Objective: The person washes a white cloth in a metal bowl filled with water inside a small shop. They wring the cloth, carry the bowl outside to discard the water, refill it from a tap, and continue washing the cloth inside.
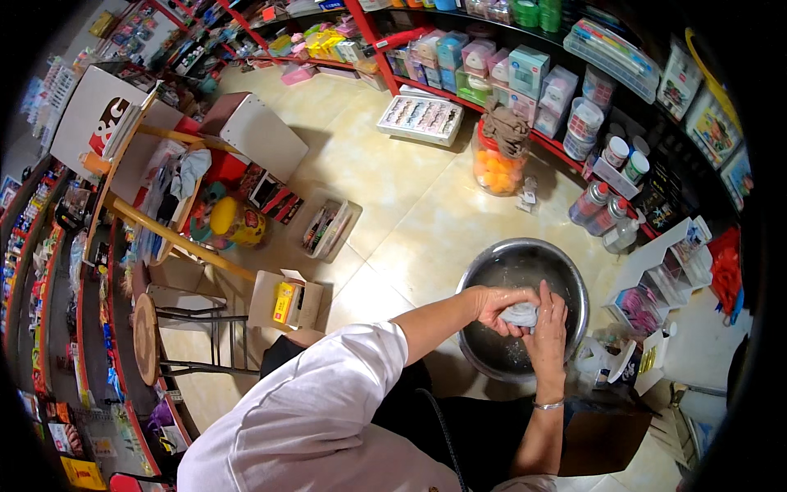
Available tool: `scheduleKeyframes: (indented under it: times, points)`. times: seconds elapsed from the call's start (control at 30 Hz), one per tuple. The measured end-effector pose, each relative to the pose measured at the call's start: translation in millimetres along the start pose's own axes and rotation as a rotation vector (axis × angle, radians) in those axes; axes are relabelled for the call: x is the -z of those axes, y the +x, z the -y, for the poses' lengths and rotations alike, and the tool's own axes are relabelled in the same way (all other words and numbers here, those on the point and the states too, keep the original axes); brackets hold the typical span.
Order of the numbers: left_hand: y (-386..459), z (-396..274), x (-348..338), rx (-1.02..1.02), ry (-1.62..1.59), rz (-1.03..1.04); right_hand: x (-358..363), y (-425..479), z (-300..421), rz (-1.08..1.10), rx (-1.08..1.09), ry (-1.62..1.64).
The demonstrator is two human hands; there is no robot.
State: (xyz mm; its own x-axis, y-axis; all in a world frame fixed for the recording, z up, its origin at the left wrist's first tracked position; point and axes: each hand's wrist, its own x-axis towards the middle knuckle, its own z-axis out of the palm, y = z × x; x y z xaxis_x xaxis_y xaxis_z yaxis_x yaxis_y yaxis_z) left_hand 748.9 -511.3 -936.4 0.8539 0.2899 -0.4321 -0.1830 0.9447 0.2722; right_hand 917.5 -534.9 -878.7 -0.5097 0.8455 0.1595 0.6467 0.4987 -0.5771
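A round metal basin with dark water stands on the tiled floor before me. Over it, my left hand and my right hand squeeze a bunched, pale wet cloth between them. Curled around the cloth from the left are the left fingers. The right hand presses from the other side with some fingers extended, and its wrist wears a silver bracelet. Both hands look wet. Small light flecks show on the water below. Part of the cloth is hidden in my grip.
A jar of orange balls stands beyond the basin, near stocked shelves. Spray cans and a white rack flank its right. Leftward are a cardboard box, a plastic bin and a stool.
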Motion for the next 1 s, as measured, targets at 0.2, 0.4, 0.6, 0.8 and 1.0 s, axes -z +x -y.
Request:
scheduleKeyframes:
  times: [0.2, 0.4, 0.6, 0.8, 1.0]
  points:
    - [-20.2, -13.5, -28.5, 0.06, 0.781, -0.285, -5.3, -0.5, 1.8, 0.063, -0.036, -0.053]
    - [3.1, -8.4, -39.1, -0.146, 1.482, -0.532, -20.5, -2.7, -18.6, 0.099, -0.216, -0.187]
    - [16.6, 3.4, -28.2, -0.279, 1.838, -0.758, -14.6, 6.0, -7.5, 0.241, -0.428, -0.113]
    - [-2.4, 8.2, -34.7, -0.522, 1.993, -0.836, -48.4, -3.1, -25.9, 0.095, -0.507, 0.516]
    - [0.9, 4.0, -24.3, -0.761, 2.179, -0.752, -40.2, -7.5, -24.9, 0.173, -0.828, 0.948]
